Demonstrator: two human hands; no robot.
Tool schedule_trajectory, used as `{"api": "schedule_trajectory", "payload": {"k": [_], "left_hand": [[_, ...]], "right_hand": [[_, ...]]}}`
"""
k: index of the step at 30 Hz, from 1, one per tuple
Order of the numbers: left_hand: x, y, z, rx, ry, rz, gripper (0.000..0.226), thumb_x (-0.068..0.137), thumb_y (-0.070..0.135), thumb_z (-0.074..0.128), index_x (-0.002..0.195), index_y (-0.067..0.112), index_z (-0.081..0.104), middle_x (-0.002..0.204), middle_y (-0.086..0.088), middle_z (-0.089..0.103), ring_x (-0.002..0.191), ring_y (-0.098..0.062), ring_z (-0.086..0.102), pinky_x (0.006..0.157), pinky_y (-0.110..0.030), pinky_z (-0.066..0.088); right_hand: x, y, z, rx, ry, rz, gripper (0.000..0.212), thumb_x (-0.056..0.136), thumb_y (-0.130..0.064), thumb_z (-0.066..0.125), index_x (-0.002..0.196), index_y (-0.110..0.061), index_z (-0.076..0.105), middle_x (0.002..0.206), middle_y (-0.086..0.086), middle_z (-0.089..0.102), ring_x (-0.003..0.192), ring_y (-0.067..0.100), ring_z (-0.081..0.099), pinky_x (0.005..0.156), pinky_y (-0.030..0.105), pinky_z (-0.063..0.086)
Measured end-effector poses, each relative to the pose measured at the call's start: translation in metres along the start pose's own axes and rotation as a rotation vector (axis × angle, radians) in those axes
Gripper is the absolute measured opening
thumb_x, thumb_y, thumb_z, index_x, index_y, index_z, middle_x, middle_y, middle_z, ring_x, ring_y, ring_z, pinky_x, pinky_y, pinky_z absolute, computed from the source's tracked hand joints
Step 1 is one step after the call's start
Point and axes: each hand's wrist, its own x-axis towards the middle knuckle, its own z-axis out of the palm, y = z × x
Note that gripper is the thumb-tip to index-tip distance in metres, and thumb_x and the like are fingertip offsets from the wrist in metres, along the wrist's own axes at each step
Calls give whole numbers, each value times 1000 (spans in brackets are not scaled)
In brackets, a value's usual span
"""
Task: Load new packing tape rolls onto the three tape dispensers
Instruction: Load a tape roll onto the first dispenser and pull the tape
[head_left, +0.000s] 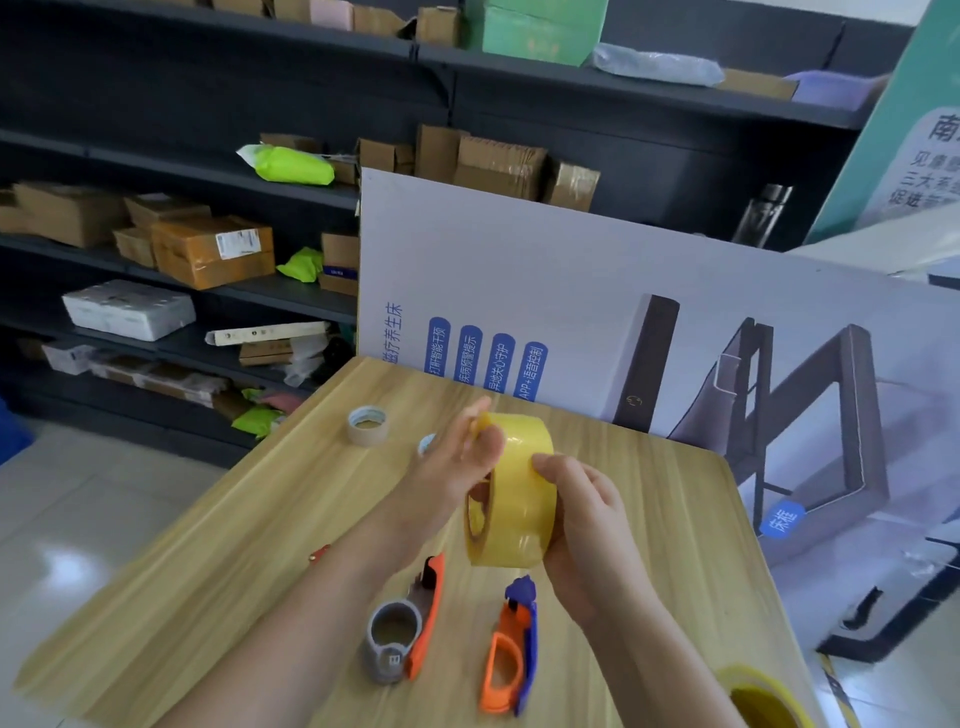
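Head view: both forearms reach in over the wooden table (249, 530). The right hand (587, 525) grips the yellow tape roll (519, 499) from its right side, thumb on the outer wrap. The left hand (457, 462) pinches the roll's upper-left rim. The roll stands on edge in the air, above two dispensers lying on the table: the orange/grey dispenser (426, 623) and the orange/blue dispenser (511, 649). A second yellow roll (763, 696) is at the near right corner and an empty core (367, 426) at the far side. A printed board (519, 270) leans behind the table; dark shelving (291, 293) holds cartons.
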Motion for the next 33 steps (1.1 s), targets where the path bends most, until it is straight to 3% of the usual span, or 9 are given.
{"api": "schedule_trajectory", "payload": {"k": [4, 7, 9, 12, 19, 22, 25, 29, 33], "left_hand": [[9, 4, 12, -38, 25, 110, 71, 65, 63, 58, 131, 45, 40, 120, 5, 54, 106, -8, 59, 78, -21, 52], [21, 16, 19, -49, 109, -12, 56, 66, 65, 55, 116, 39, 53, 112, -7, 60, 98, -20, 62, 83, -36, 55], [29, 22, 24, -110, 122, -147, 50, 76, 66, 53, 108, 28, 60, 106, -15, 65, 99, -27, 64, 91, -49, 52], [38, 24, 30, -119, 137, -249, 41, 87, 62, 46, 99, 26, 62, 95, -7, 67, 96, -24, 63, 91, -54, 51], [57, 20, 31, -100, 19, -282, 61, 72, 80, 38, 88, 30, 70, 91, -3, 71, 99, -23, 66, 91, -47, 52], [63, 13, 26, -66, -10, -28, 59, 76, 72, 44, 127, 42, 47, 125, 12, 55, 117, -11, 55, 91, -26, 48], [71, 8, 16, -64, -52, 108, 52, 79, 49, 57, 129, 42, 44, 126, 10, 51, 109, -10, 57, 81, -24, 52], [88, 17, 1, -97, -33, -27, 42, 75, 49, 57, 113, 33, 56, 105, -4, 58, 92, -19, 61, 70, -27, 52], [105, 20, -17, -124, -51, -254, 30, 85, 56, 55, 95, 28, 60, 96, -7, 60, 94, -31, 61, 95, -49, 48]], "right_hand": [[11, -8, -10, 17, -19, 23, 44, 97, -12, 48, 68, -19, 80, 76, 8, 76, 72, 19, 72, 81, 47, 55], [19, -13, -20, 30, -60, 42, 34, 97, -12, 49, 76, -10, 76, 74, 8, 75, 69, 19, 73, 73, 40, 57], [24, -15, -25, -16, -107, 32, 18, 94, -14, 54, 95, -9, 71, 84, 10, 77, 82, 24, 74, 79, 45, 58], [29, -16, -35, 6, -138, 51, 23, 85, -15, 54, 99, -8, 71, 92, 15, 76, 92, 32, 73, 88, 56, 54], [40, -19, -46, -37, -57, 44, 32, 96, -6, 46, 86, -15, 75, 85, 13, 77, 77, 28, 75, 73, 42, 60], [49, -22, -42, -35, 25, 34, 21, 97, -10, 46, 92, -6, 66, 76, 11, 76, 69, 24, 74, 73, 43, 58], [57, -22, -37, -7, 74, 38, 20, 97, -11, 48, 88, -5, 65, 66, 5, 74, 61, 17, 72, 64, 37, 56], [68, -19, -24, 8, 112, 77, 24, 97, -19, 51, 104, -2, 65, 83, 12, 76, 75, 26, 75, 75, 43, 60], [81, -16, -9, 15, 152, 73, 55, 73, -36, 70, 116, -2, 63, 112, 26, 68, 107, 46, 64, 98, 65, 45]]}}
